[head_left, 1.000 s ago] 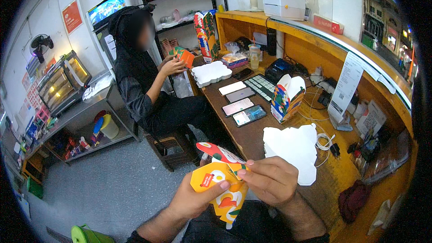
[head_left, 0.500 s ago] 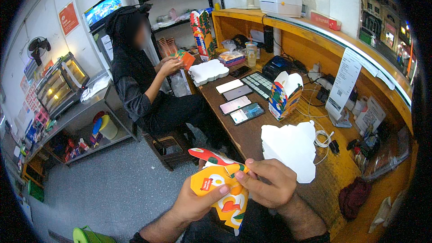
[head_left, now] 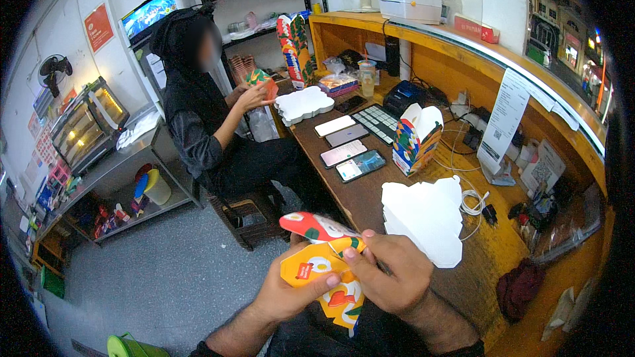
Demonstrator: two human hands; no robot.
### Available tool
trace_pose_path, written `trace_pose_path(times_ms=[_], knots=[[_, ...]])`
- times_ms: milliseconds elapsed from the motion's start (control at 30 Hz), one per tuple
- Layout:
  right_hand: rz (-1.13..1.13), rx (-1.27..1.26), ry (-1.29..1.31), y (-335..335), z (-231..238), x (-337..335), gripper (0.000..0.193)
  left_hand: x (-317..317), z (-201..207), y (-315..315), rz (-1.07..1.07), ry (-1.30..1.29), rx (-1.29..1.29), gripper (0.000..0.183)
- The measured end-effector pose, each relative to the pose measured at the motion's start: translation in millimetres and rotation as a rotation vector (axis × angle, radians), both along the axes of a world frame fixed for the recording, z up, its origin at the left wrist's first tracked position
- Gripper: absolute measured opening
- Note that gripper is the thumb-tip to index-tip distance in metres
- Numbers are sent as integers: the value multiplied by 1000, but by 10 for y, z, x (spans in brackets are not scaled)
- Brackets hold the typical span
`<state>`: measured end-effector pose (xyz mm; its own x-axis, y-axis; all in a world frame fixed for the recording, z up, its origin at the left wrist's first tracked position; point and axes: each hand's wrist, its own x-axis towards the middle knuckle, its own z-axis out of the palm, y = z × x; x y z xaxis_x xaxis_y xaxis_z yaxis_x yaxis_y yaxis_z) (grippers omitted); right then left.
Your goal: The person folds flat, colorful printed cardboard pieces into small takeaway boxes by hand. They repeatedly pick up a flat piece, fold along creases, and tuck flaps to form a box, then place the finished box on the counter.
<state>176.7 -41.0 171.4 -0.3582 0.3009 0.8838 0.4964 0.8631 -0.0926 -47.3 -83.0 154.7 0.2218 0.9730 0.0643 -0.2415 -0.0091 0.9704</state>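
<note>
I hold a partly folded cardboard food carton (head_left: 342, 299) over my lap, yellow and red with printed egg shapes. My left hand (head_left: 286, 294) grips its yellow panel, thumb across the front. With thumb and fingers, my right hand (head_left: 397, 266) pinches the carton's upper right edge at a folded flap. A red flap stands up along the far side. On the table just beyond my right hand lies a stack of flat white carton blanks (head_left: 426, 215). A folded, upright carton (head_left: 415, 142) with colourful sides stands past it.
At the left a seated person (head_left: 208, 112) handles another carton (head_left: 263, 83) beside a white stack of blanks (head_left: 303, 104). Several phones (head_left: 360, 165), a keyboard (head_left: 375, 123) and a drink cup (head_left: 367, 79) occupy the table. A white cable (head_left: 473, 201) lies near my blanks.
The red flap has tipped lower and toward my right hand. My grip on the carton stays much the same. The seated person's carton has turned a little in their hands.
</note>
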Motion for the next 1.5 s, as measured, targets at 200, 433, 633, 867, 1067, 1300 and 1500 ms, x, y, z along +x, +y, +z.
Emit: trace_pose_path(times_ms=[200,433,633,867,1067,1300,1500], knots=[[-22,188,-192,98,32,31,35,46,11,26,113,-29,88,50],[248,-58,-105,257,103,77,37,41,84,-5,124,-130,-45,42],[380,-701,279,261,64,86,35,-18,30,35,65,201,-9,38],[331,-463,165,272,118,57,32,-4,101,33,-38,-1,200,33],[278,-267,99,234,43,14,39,80,49,53,209,363,379,25],[341,-240,105,170,-4,-18,44,-42,-17,43,178,316,347,9],[254,-253,89,207,-4,16,43,8,94,85,207,360,375,12]])
